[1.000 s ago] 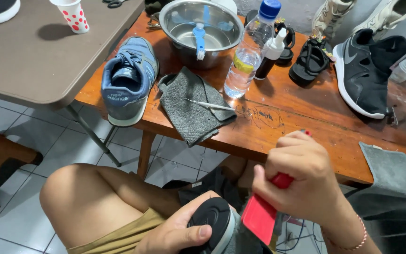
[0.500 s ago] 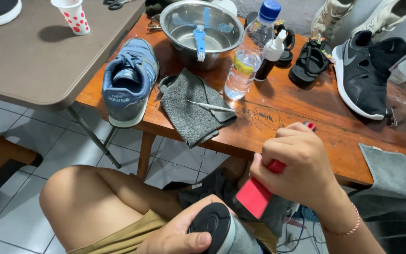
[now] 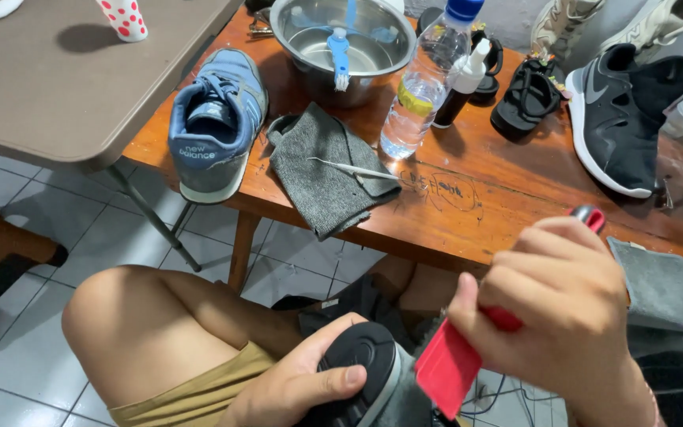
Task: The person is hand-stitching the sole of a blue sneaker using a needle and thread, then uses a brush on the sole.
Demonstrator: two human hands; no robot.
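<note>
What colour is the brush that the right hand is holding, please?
Red. The brush in the right hand shows best in the head view, its only view.

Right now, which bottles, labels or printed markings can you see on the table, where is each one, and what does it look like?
Water bottle: middle of the wooden table, upright, clear plastic, blue cap, yellow label band.
Small dark bottle: just right of the water bottle, white nozzle top.
Blue sneaker: left table edge, white lettering on the heel.
Paper cup: grey table, upper left, white with red dots.
Pen scribble: on the wood beside the grey cloth.
</note>
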